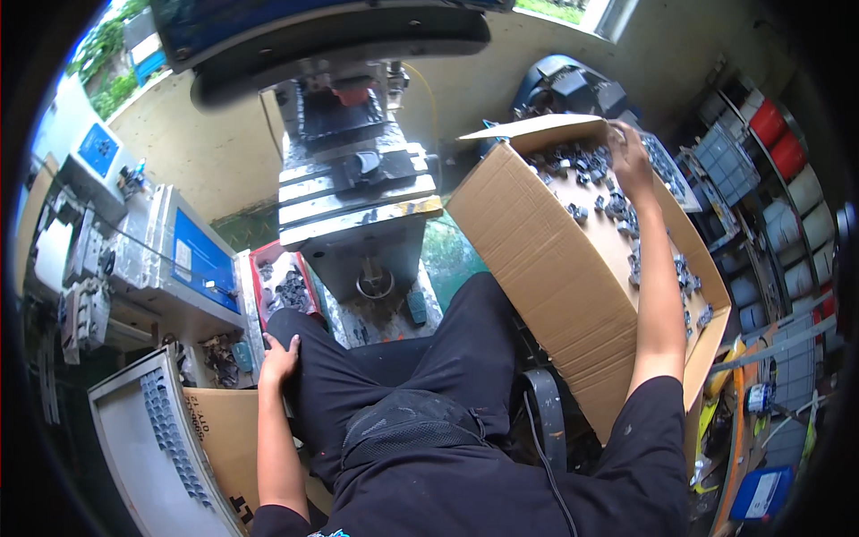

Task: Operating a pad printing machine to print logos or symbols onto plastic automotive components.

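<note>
My right arm reaches across a large cardboard box [537, 242] on my right. At the box's far end my right hand [632, 163] has its bent fingers closed at the edge of the raised flap [546, 128]. Many small dark metal parts [616, 206] lie scattered inside on a sheet of cardboard, and my forearm covers some of them. Beside my left knee, my left hand [279, 360] rests against the trouser leg, thumb and forefinger apart, with nothing visible in it. Just beyond it stands a red-edged tray [261, 285] holding more small dark parts [292, 291].
Straight ahead is a machine with a slotted metal table [304, 210] and a dark block [367, 168] on it. A blue-and-grey cabinet [192, 255] stands left, above a tilted panel [125, 438] with a row of metal pieces. Crowded shelving [792, 188] lines the right.
</note>
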`<state>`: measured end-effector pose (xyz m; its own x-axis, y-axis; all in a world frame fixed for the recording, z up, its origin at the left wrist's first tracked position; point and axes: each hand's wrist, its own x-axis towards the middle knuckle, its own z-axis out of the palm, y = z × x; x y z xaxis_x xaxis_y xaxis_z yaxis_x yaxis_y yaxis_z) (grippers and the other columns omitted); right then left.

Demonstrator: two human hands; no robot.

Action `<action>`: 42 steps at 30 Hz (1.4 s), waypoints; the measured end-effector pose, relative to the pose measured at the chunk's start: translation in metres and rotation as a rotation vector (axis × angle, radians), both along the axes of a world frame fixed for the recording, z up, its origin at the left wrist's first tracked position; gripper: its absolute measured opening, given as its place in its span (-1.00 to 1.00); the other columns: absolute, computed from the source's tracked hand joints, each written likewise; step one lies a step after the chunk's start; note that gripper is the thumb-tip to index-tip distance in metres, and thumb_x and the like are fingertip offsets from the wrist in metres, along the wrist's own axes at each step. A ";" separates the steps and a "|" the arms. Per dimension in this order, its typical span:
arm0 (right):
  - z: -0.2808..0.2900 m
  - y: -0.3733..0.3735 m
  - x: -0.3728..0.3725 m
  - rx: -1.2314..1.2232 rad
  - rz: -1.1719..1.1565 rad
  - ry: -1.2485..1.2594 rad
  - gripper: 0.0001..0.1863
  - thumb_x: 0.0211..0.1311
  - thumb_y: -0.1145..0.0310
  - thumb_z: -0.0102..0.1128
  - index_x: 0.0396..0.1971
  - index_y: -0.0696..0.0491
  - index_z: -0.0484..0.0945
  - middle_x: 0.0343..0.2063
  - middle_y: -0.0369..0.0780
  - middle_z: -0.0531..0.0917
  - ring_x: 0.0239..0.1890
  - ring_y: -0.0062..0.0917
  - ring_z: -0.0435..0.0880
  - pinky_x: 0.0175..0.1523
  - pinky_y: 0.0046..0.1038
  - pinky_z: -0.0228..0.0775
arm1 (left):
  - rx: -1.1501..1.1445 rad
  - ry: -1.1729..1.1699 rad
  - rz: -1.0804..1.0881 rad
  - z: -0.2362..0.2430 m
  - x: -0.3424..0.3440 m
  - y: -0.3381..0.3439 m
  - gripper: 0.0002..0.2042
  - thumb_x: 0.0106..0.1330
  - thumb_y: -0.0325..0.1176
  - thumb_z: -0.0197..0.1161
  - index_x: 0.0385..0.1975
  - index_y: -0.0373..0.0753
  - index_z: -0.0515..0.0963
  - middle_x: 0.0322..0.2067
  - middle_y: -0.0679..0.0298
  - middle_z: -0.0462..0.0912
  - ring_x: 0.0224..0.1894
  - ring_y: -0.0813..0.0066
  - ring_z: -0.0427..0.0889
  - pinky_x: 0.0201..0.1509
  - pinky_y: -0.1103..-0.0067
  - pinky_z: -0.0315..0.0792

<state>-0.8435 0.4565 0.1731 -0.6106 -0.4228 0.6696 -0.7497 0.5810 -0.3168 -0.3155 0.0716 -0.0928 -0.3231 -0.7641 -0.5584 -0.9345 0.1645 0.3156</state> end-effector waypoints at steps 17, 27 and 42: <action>-0.142 0.341 -0.019 0.141 -0.733 -0.510 -0.30 0.36 -0.21 -0.25 0.27 0.01 0.31 0.25 -0.08 0.37 0.32 -0.23 0.28 0.38 -0.34 0.00 | -0.063 -0.091 -0.029 -0.008 -0.008 -0.012 -0.05 0.31 0.28 -0.12 0.38 -0.37 -0.34 0.17 -0.53 0.17 0.24 -0.34 0.26 0.35 0.21 0.15; -0.114 0.125 0.010 0.339 -0.101 -0.522 -0.46 0.33 0.05 0.09 0.23 -0.03 0.36 0.24 -0.08 0.35 0.32 -0.32 0.26 0.36 -0.35 0.07 | -0.059 -0.042 0.002 -0.009 0.012 -0.009 -0.02 0.29 0.28 -0.08 0.37 -0.42 -0.34 0.15 -0.55 0.18 0.26 -0.33 0.24 0.36 0.22 0.14; -0.044 0.042 0.028 0.457 0.031 -0.425 -0.66 0.02 0.29 0.34 -0.17 0.06 0.59 -0.27 -0.02 0.68 -0.23 -0.25 0.69 -0.10 -0.33 0.47 | -0.049 -0.004 0.015 0.000 -0.006 0.006 0.01 0.27 0.30 -0.06 0.37 -0.38 -0.40 0.18 -0.60 0.06 0.26 -0.36 0.22 0.36 0.21 0.15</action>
<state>-0.8152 0.4989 0.1289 -0.7670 -0.6307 0.1180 -0.6312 0.7086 -0.3156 -0.3214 0.0772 -0.0927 -0.3093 -0.7955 -0.5212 -0.9381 0.1655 0.3041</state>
